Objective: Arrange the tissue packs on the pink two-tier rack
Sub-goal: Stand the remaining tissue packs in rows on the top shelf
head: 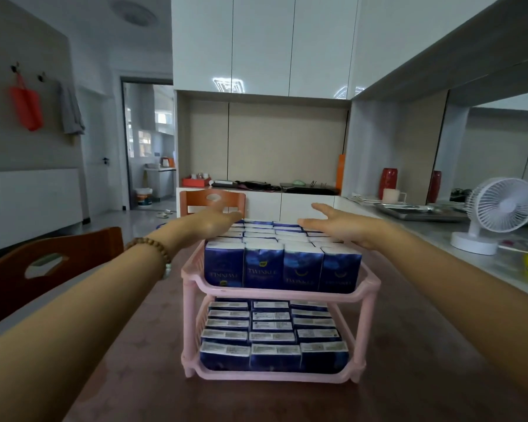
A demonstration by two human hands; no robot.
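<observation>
The pink rack stands in the middle of a dark wooden table, and blue packs fill both its tiers. On the upper tier they stand upright in tight rows, four across at the front. On the lower tier they lie in three columns with their white labels facing up.

Both arms reach forward over the upper tier. The left hand is at the far left corner of the rows, the right hand at the far right, palms turned inward towards each other. The fingers of both are straight and spread, grasping nothing (the left is blurred, and whether either hand touches the packs cannot be told). A bead bracelet circles the left wrist.

A wooden chair stands left of the table. A white fan sits on the counter to the right.
</observation>
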